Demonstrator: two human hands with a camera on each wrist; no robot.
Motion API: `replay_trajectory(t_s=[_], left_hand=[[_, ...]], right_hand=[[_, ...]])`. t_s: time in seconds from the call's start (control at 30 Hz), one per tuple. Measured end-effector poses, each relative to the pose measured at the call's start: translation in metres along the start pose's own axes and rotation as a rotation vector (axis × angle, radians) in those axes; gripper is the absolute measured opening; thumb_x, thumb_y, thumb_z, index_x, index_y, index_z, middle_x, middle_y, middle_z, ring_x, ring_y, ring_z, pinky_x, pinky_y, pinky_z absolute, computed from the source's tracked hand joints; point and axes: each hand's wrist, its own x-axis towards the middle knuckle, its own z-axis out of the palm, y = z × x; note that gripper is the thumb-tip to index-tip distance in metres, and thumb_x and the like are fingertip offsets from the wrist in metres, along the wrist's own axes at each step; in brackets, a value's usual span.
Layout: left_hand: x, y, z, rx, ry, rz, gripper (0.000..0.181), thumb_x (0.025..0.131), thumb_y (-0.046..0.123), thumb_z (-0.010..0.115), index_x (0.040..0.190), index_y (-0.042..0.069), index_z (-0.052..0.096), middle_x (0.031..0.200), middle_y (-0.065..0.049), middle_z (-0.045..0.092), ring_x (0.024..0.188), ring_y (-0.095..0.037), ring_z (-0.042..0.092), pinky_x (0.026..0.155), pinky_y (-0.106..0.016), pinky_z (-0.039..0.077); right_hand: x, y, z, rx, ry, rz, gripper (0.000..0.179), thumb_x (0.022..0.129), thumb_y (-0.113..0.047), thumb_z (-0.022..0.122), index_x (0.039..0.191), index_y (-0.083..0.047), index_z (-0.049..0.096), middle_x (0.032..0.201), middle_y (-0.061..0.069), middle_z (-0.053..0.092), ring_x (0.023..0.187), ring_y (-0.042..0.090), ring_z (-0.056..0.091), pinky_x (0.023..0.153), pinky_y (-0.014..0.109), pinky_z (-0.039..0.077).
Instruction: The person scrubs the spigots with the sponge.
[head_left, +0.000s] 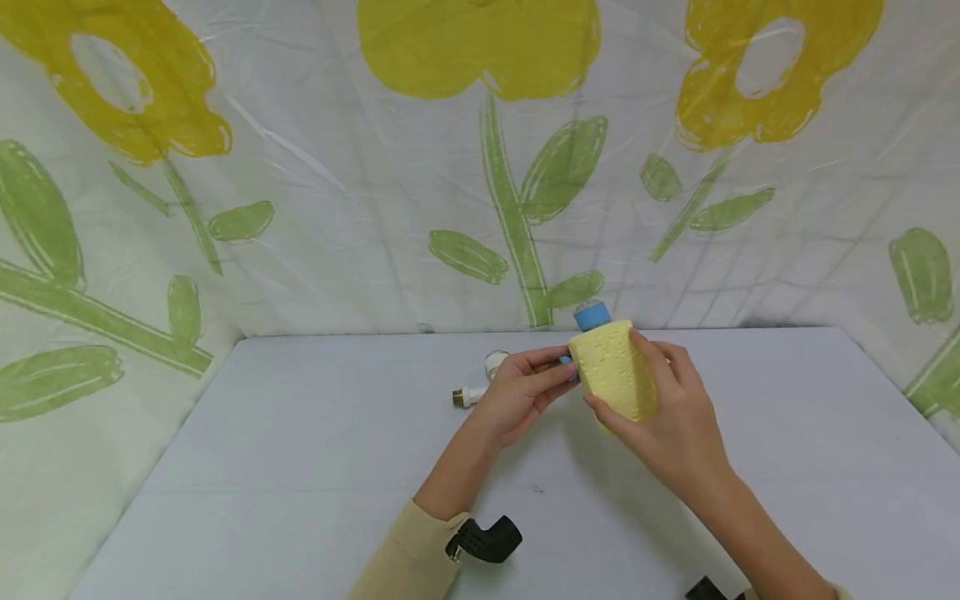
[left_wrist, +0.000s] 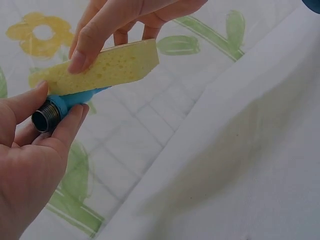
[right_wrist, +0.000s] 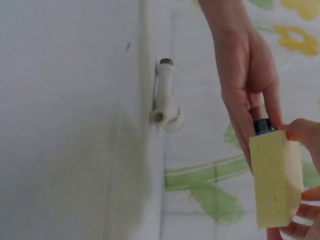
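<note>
Backdrop [head_left: 337, 208], floral, rises behind the table [head_left: 262, 458], over which the right hand [head_left: 686, 433] and left hand [head_left: 517, 392] hover close together, the first gripping a sponge [head_left: 615, 371], the second pinching a blue fitting [left_wrist: 75, 98] against that sponge's side, while a white fitting [right_wrist: 166, 102] lies toward the table's back.

Yellow sponge [head_left: 611, 367], blue fitting [left_wrist: 75, 98], white backdrop [head_left: 337, 217] with yellow flowers [head_left: 480, 42] and green leaves [head_left: 566, 171].

Near the far edge of the white table [head_left: 300, 467], a white pipe fitting [right_wrist: 165, 101] is lying; a sheet [head_left: 322, 208] with yellow flowers is hanging behind the table.
</note>
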Motion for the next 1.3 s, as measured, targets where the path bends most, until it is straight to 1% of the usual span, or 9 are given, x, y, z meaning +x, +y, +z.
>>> replay_trajectory(t_s=[0.13,0.23,0.4,0.53,0.7,0.83,0.93,1.07,1.3], left_hand=[[-0.001,0.0,0.0,0.024,-0.019,-0.001,0.043,0.106,-0.01,0.05,0.148,-0.018,0.046,0.143,-0.027,0.061,0.115,-0.011,0.069,0.106,-0.027,0.055],[-0.001,0.001,0.0,0.036,-0.045,-0.001,0.046,0.108,-0.007,0.047,0.153,-0.015,0.041,0.156,-0.031,0.047,0.133,-0.021,0.062,0.111,-0.029,0.051],[-0.003,0.004,0.006,-0.008,-0.05,0.003,0.045,0.114,0.001,0.041,0.156,-0.012,0.038,0.161,-0.028,0.041,0.146,-0.033,0.049,0.118,-0.034,0.046],[-0.004,0.005,0.012,-0.065,-0.027,0.011,0.044,0.116,0.007,0.035,0.154,-0.014,0.04,0.159,-0.03,0.042,0.148,-0.037,0.045,0.121,-0.038,0.043],[-0.004,0.003,0.015,-0.042,0.01,0.041,0.04,0.111,-0.004,0.043,0.149,-0.016,0.047,0.152,-0.033,0.051,0.143,-0.037,0.053,0.117,-0.037,0.047],[-0.003,-0.004,0.02,0.028,0.067,0.072,0.038,0.103,-0.012,0.054,0.141,-0.018,0.055,0.142,-0.031,0.061,0.126,-0.029,0.067,0.11,-0.037,0.054],[-0.002,-0.009,0.024,0.048,0.124,0.077,0.036,0.101,-0.012,0.061,0.136,-0.016,0.061,0.134,-0.026,0.067,0.11,-0.018,0.074,0.104,-0.037,0.058],[-0.002,-0.013,0.026,0.062,0.18,0.099,0.034,0.098,-0.012,0.066,0.133,-0.014,0.065,0.128,-0.022,0.071,0.099,-0.011,0.074,0.101,-0.036,0.06],[-0.001,-0.015,0.026,0.105,0.243,0.147,0.033,0.095,-0.011,0.07,0.127,-0.016,0.067,0.113,-0.01,0.078,0.09,-0.005,0.072,0.097,-0.032,0.061]], right_hand=[[0.0,-0.002,0.0,0.015,-0.01,0.017,0.088,0.071,-0.016,0.097,0.146,0.006,0.056,0.119,0.025,0.06,0.098,0.039,0.064,0.072,0.054,0.058],[0.001,0.0,-0.001,0.037,-0.02,0.051,0.087,0.071,-0.014,0.097,0.145,0.008,0.056,0.12,0.026,0.06,0.095,0.037,0.062,0.071,0.049,0.058],[0.004,0.003,-0.007,0.112,-0.072,0.171,0.08,0.079,-0.014,0.093,0.147,0.007,0.055,0.124,0.025,0.06,0.091,0.032,0.059,0.068,0.022,0.052],[0.007,0.003,-0.014,0.185,-0.147,0.318,0.074,0.09,-0.021,0.085,0.152,0.003,0.052,0.129,0.021,0.058,0.096,0.029,0.059,0.069,0.013,0.051],[0.011,0.004,-0.02,0.295,-0.272,0.501,0.075,0.099,-0.035,0.076,0.159,-0.004,0.044,0.141,0.017,0.054,0.1,0.019,0.059,0.066,0.019,0.056],[0.013,0.006,-0.024,0.399,-0.34,0.598,0.072,0.103,-0.039,0.07,0.162,-0.009,0.042,0.146,0.015,0.05,0.101,0.007,0.06,0.07,0.021,0.058],[0.014,0.007,-0.024,0.483,-0.374,0.631,0.067,0.106,-0.035,0.066,0.162,-0.009,0.041,0.147,0.014,0.047,0.099,0.001,0.061,0.073,0.02,0.058],[0.015,0.008,-0.022,0.577,-0.411,0.652,0.064,0.107,-0.028,0.063,0.162,-0.005,0.039,0.147,0.015,0.043,0.099,0.0,0.062,0.075,0.02,0.057],[0.015,0.008,-0.022,0.622,-0.486,0.665,0.061,0.11,-0.033,0.056,0.161,-0.004,0.04,0.146,0.015,0.045,0.11,0.011,0.058,0.086,0.027,0.057]])
